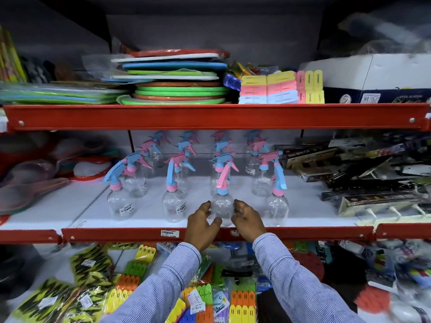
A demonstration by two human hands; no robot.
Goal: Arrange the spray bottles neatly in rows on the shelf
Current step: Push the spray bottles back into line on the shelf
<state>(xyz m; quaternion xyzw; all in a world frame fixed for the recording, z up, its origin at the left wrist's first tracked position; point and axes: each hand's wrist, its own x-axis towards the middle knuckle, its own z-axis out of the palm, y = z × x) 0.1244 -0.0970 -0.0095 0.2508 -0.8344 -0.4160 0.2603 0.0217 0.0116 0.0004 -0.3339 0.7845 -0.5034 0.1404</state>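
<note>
Nearest, two striped sleeves (303, 283) are seen reaching over a lower shelf of packeted goods. The left hand (202, 223) and right hand (247, 220) are held at the front edge of the middle shelf (140, 215), fingers curled loosely on either side of one clear bottle (221, 206). The bottle is cupped rather than clamped: the fingertips lie at its sides, but firm contact cannot be told through the clear plastic.

This bottle, with a pink trigger on a blue collar, stands upright in the front row, just behind the red rail (116, 235). Three more front bottles are set beside it, two to the left and one to the right. Further rows are lined up behind, reaching toward the back of the shelf, their heads pink and blue in turn.

The step in hand is judged to be the squaring of this front bottle into its row. Next, a small nudge or turn is called for, so that its trigger is faced like its neighbours' and its spacing matched, without the bottles behind being tipped.
</note>
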